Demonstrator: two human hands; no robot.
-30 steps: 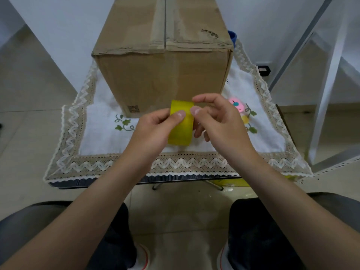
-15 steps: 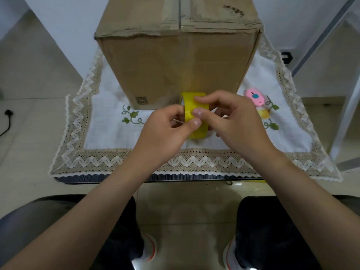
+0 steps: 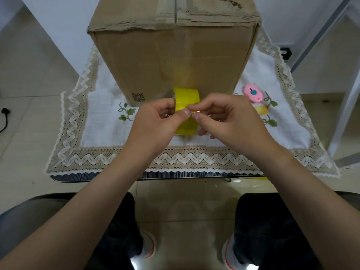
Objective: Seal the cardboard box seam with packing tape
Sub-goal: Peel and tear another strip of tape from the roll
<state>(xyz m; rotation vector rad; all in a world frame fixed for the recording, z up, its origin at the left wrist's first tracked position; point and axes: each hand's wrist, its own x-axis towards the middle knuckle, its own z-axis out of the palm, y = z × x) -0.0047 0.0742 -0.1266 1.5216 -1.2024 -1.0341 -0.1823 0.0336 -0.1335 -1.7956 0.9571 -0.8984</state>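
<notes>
A tall brown cardboard box [image 3: 171, 61] stands on the small table, its top flaps meeting at a centre seam [image 3: 176, 11]. In front of its near face I hold a yellow roll of packing tape [image 3: 186, 98] upright, just above the cloth. My left hand [image 3: 155, 121] grips the roll from the left, thumb on its outer face. My right hand [image 3: 226, 117] pinches the tape's loose end at the roll's surface between thumb and forefinger. Part of the roll is hidden behind both hands.
A white tablecloth [image 3: 101, 117] with a lace zigzag border covers the table. A small pink cutter [image 3: 253, 93] lies on the cloth to the right of the box. White metal frame bars [image 3: 348, 98] stand at the right. My knees and shoes show below the table edge.
The camera view shifted, so the box and table sit lower in frame. The roll has turned in my hands, and my right fingers have closed on the tape end.
</notes>
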